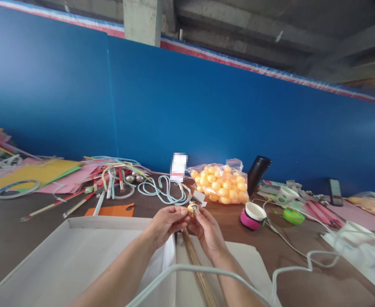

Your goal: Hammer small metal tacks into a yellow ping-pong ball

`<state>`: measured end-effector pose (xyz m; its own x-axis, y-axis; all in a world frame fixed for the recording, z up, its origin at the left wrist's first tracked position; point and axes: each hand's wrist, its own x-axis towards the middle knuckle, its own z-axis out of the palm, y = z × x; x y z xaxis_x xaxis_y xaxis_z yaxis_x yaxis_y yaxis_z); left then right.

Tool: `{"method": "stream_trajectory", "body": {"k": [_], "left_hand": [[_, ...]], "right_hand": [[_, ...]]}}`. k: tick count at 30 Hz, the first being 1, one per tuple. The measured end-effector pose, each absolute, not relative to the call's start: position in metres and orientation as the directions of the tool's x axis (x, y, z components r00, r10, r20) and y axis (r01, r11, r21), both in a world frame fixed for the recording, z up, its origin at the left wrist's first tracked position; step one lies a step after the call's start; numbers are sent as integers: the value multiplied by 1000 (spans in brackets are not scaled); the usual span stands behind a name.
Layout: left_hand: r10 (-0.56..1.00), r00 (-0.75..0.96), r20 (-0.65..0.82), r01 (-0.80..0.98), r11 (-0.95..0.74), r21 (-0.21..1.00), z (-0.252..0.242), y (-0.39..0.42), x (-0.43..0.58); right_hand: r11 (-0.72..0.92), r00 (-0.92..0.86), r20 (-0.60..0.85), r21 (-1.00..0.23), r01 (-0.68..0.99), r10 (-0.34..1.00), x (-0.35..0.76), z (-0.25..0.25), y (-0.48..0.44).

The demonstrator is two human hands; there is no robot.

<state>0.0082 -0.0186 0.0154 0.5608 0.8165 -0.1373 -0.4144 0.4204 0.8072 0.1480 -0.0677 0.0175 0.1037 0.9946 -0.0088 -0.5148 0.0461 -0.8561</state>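
My left hand and my right hand meet in the middle, fingers closed in a pinch. Between their fingertips is a small orange-and-silver ball-like piece; its exact kind is too small to tell. Just beyond the fingers lies a small white card or box. Under the hands a wooden stick runs toward me over the white box lid and pale sheet. A clear bag of orange balls sits right behind the hands.
A pink-wrapped tape roll, a black bottle and a green tape ring stand to the right. A white cable crosses in front. Coiled pale blue tubing, sticks and coloured paper lie left. A blue partition rises behind.
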Motion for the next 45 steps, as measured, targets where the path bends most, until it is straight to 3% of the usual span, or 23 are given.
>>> {"method": "stream_trajectory", "body": {"k": [6, 16, 29, 45], "left_hand": [[805, 574, -147, -390, 427, 816, 17, -20, 8], [816, 576, -45, -467, 373, 802, 15, -19, 10], [795, 594, -127, -447, 457, 769, 13, -17, 9], [817, 572, -79, -485, 414, 771, 12, -19, 11]], "right_hand": [[69, 111, 16, -866, -495, 994, 145, 14, -65], [86, 112, 38, -881, -465, 993, 143, 15, -66], [112, 140, 63, -918, -381, 988, 142, 18, -69], [131, 162, 78, -929, -346, 984, 143, 15, -68]]}}
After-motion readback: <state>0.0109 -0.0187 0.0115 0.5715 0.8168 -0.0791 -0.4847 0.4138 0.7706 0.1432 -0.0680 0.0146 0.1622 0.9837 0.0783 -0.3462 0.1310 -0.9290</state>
